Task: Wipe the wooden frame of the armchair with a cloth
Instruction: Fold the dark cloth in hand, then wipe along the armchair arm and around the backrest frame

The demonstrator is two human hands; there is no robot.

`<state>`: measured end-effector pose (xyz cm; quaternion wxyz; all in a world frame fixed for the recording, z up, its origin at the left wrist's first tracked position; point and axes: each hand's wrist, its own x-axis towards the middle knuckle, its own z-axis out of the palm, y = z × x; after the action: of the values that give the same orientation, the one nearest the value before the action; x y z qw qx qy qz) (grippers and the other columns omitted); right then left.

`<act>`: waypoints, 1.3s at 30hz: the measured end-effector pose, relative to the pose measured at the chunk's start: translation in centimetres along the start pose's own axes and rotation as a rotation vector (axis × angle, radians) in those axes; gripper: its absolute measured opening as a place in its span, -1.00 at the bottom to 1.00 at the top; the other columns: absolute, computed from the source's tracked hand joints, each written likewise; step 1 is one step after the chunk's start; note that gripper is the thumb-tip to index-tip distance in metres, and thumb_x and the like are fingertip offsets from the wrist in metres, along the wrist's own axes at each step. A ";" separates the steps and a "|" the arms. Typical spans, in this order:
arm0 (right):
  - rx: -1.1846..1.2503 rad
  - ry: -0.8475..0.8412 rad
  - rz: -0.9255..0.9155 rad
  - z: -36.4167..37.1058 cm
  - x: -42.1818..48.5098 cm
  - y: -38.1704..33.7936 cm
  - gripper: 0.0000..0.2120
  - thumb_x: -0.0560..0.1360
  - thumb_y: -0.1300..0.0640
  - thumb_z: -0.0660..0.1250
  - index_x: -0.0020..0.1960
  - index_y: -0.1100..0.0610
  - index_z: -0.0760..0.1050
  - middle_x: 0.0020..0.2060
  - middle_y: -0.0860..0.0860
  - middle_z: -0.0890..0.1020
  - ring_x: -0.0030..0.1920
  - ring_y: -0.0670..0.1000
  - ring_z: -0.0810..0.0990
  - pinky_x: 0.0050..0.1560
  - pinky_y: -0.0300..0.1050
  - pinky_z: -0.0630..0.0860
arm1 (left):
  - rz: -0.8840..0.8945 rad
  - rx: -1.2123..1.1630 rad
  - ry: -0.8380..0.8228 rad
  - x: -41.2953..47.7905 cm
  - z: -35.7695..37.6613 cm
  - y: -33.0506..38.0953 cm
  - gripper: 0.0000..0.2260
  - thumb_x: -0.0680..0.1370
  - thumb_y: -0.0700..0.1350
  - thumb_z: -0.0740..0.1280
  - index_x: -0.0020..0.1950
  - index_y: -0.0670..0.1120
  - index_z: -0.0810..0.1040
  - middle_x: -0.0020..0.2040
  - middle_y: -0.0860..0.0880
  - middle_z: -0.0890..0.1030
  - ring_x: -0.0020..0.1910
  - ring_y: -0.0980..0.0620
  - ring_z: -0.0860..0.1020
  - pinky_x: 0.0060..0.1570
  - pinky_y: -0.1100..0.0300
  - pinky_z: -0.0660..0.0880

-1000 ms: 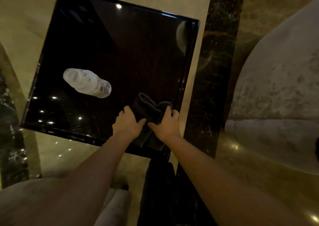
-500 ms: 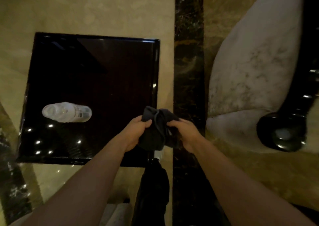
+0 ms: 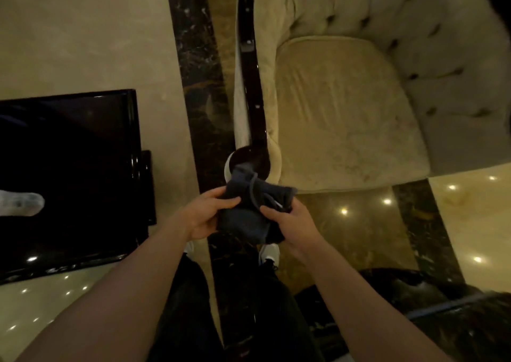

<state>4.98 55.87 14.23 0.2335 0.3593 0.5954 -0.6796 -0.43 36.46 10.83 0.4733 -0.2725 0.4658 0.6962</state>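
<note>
A dark grey cloth (image 3: 249, 209) is bunched between both hands in front of me. My left hand (image 3: 204, 215) grips its left side and my right hand (image 3: 287, 223) grips its right side. Just beyond the cloth is the armchair's glossy dark wooden frame (image 3: 250, 79), a curved armrest rail that ends in a round scroll (image 3: 249, 160) partly hidden by the cloth. The cream tufted seat cushion (image 3: 345, 113) lies to the right of the rail.
A glossy black side table (image 3: 69, 173) stands at the left with a clear plastic bottle (image 3: 20, 202) lying at its left edge. The floor is polished beige marble with dark marble bands (image 3: 199, 85). My dark trousers and white shoes show below the hands.
Both hands lifted the cloth off the black table and carried it to the right. The view swung from the table to the armchair, whose dark armrest now sits just beyond the cloth.
</note>
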 end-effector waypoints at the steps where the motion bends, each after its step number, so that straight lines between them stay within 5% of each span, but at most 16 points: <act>1: -0.041 0.002 0.013 -1.3 -0.7 -0.2 -0.67 0.49 0.33 0.45 0.23 0.15 0.56 0.10 0.15 0.69 0.07 0.14 0.69 0.15 0.21 0.60 | -0.005 0.003 -0.003 -0.5 0.7 -0.6 -0.62 0.43 -0.23 0.45 0.24 -0.04 0.63 0.16 -0.14 0.70 0.12 -0.15 0.68 -0.08 -0.02 0.65; 5: -0.181 0.015 -0.019 -3.8 -1.1 -1.9 -0.77 0.50 0.36 0.41 0.11 0.13 0.60 0.05 0.19 0.69 0.04 0.15 0.68 0.06 0.09 0.63 | 0.062 0.043 0.105 -1.4 2.4 -1.0 -0.70 0.52 -0.29 0.36 0.20 -0.05 0.64 0.03 -0.08 0.74 -0.03 -0.03 0.72 -0.22 0.12 0.64; 8: -0.151 -0.011 -0.040 -3.5 0.4 -4.0 -0.77 0.51 0.32 0.41 0.06 0.03 0.58 0.06 0.15 0.68 0.07 0.16 0.66 0.14 0.16 0.60 | 0.211 0.019 0.197 -1.1 3.3 0.6 -0.71 0.52 -0.28 0.36 0.21 -0.05 0.64 0.04 -0.07 0.74 0.03 -0.05 0.71 -0.13 0.08 0.66; 11: -0.279 0.106 -0.112 -2.7 2.9 -5.1 -0.50 0.51 0.18 0.45 0.40 0.08 0.40 0.24 0.11 0.56 0.22 0.14 0.57 0.23 0.20 0.55 | 0.359 -0.044 0.441 0.4 3.4 2.4 -0.67 0.49 -0.21 0.44 0.22 0.03 0.59 0.14 -0.04 0.67 0.09 -0.04 0.65 0.05 0.02 0.61; 14: -0.723 0.371 -0.397 -1.1 4.6 -4.5 -0.28 0.51 -0.07 0.40 0.55 0.09 0.17 0.44 0.15 0.36 0.42 0.18 0.35 0.38 0.18 0.39 | 0.401 0.104 0.649 2.1 2.7 2.5 -0.60 0.52 -0.15 0.42 0.34 0.03 0.50 0.20 0.04 0.58 0.09 0.11 0.56 0.03 0.19 0.51; 17: -1.143 0.249 -0.670 2.9 7.1 -2.6 -0.19 0.56 -0.28 0.14 0.61 0.11 -0.07 0.60 0.21 0.05 0.58 0.23 -0.01 0.52 0.27 0.09 | 0.413 0.119 0.608 3.6 2.1 1.4 -0.68 0.60 -0.22 0.26 0.32 -0.01 0.56 0.24 0.01 0.61 0.24 0.03 0.56 0.27 0.02 0.51; 19: -1.330 0.227 -0.672 5.5 9.6 -1.4 -0.14 0.57 -0.36 -0.01 0.61 0.14 -0.21 0.60 0.24 -0.16 0.58 0.27 -0.22 0.53 0.32 -0.08 | 0.441 0.073 0.609 4.6 1.4 0.8 -0.67 0.58 -0.30 0.21 0.22 -0.01 0.62 0.20 -0.04 0.64 0.21 0.00 0.61 0.20 0.03 0.57; 21: -1.377 0.319 -0.686 6.8 11.9 -1.0 -0.13 0.57 -0.38 -0.02 0.61 0.17 -0.19 0.60 0.27 -0.17 0.57 0.32 -0.21 0.53 0.33 -0.09 | 0.478 -0.033 0.582 5.5 0.1 0.1 -0.63 0.55 -0.38 0.19 0.16 0.00 0.63 0.13 -0.05 0.67 0.08 0.06 0.68 -0.03 0.18 0.63; 24: -1.224 0.469 -0.706 6.9 12.5 0.6 -0.21 0.61 -0.29 -0.02 0.61 0.22 -0.10 0.60 0.25 -0.04 0.59 0.29 -0.11 0.52 0.32 0.08 | 0.507 0.023 0.537 6.4 -1.5 -0.9 -0.48 0.52 -0.47 0.25 0.39 -0.04 0.46 0.29 -0.03 0.57 -0.03 0.20 0.67 -0.18 0.34 0.60; 26: -1.161 0.466 -0.634 6.8 10.8 2.7 -0.26 0.64 -0.23 -0.07 0.61 0.24 -0.13 0.60 0.25 -0.05 0.59 0.28 -0.13 0.50 0.31 0.14 | 0.468 0.177 0.499 6.8 -1.5 -1.5 -0.33 0.49 -0.43 0.35 0.52 0.00 0.31 0.44 -0.02 0.44 0.17 0.17 0.58 -0.11 0.35 0.58; 29: -1.155 0.406 -0.547 5.3 11.2 2.3 -0.25 0.62 -0.23 -0.08 0.60 0.23 -0.17 0.60 0.28 -0.08 0.58 0.30 -0.10 0.52 0.29 0.10 | 0.473 0.305 0.372 7.2 -0.9 -1.9 -0.11 0.40 -0.31 0.51 0.59 0.09 0.15 0.42 0.16 0.38 0.49 0.01 0.33 0.25 0.21 0.49; 31: -1.113 0.476 -0.534 5.8 14.1 -1.7 -0.18 0.61 -0.27 0.00 0.60 0.23 -0.22 0.60 0.28 -0.09 0.59 0.27 -0.09 0.54 0.27 -0.01 | 0.474 0.459 0.351 7.5 -1.1 -0.9 0.07 0.27 -0.08 0.63 0.61 0.17 0.03 0.51 0.14 0.30 0.50 0.09 0.25 0.40 0.03 0.38; 34: -1.062 0.506 -0.596 6.2 16.6 -5.8 -0.10 0.59 -0.28 0.13 0.59 0.21 -0.28 0.60 0.29 -0.10 0.59 0.25 -0.08 0.56 0.23 -0.08 | 0.491 0.628 0.353 8.4 -0.4 0.2 0.22 0.12 0.18 0.62 0.56 0.29 -0.13 0.59 0.10 0.20 0.49 0.16 0.24 0.43 0.06 0.32; 37: -1.084 0.479 -0.589 6.6 13.4 -1.7 -0.16 0.60 -0.31 0.00 0.60 0.20 -0.24 0.60 0.26 -0.08 0.59 0.26 -0.07 0.54 0.27 0.01 | 0.528 0.619 0.288 9.2 -0.1 -0.4 0.13 0.24 0.09 0.61 0.52 0.35 -0.16 0.49 0.28 0.23 0.37 0.44 0.26 0.36 0.31 0.28; 39: -1.089 0.436 -0.534 6.2 10.7 1.5 -0.16 0.58 -0.34 -0.06 0.60 0.18 -0.23 0.61 0.24 -0.09 0.59 0.26 -0.07 0.53 0.29 0.08 | 0.531 0.493 0.280 9.5 -0.1 -1.4 0.02 0.42 -0.12 0.54 0.58 0.23 -0.15 0.49 0.21 0.29 0.37 0.36 0.35 0.29 0.37 0.35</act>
<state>-1.96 50.72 5.26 0.0791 0.1585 0.9579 -0.2261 -3.01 40.39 2.50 0.2596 -0.1132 0.7336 0.6177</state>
